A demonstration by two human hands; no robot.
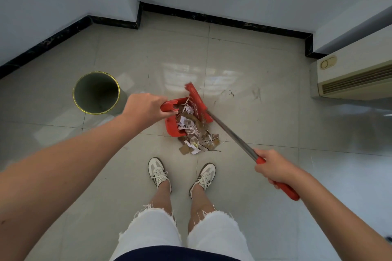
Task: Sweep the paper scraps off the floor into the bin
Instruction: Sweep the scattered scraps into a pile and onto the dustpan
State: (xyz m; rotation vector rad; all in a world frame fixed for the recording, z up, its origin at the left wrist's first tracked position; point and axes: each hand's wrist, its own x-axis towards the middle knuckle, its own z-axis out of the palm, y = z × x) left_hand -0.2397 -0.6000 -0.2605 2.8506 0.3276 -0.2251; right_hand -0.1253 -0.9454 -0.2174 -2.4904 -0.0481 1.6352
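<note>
Where scraps (192, 131) heap, dustpan (171, 127) half hidden.

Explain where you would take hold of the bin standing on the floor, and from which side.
Grip the bin by its yellow rim, coming down from above on the side nearest the dustpan. It stands upright, mouth open, so fingers can probably hook inside with the thumb outside; the smooth round wall shows no handle.

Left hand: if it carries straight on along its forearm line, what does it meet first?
The left hand already grips the dustpan by its handle. Straight on, past the paper scraps in the pan, the broom head probably comes first. With one view only, height is unclear.
</note>
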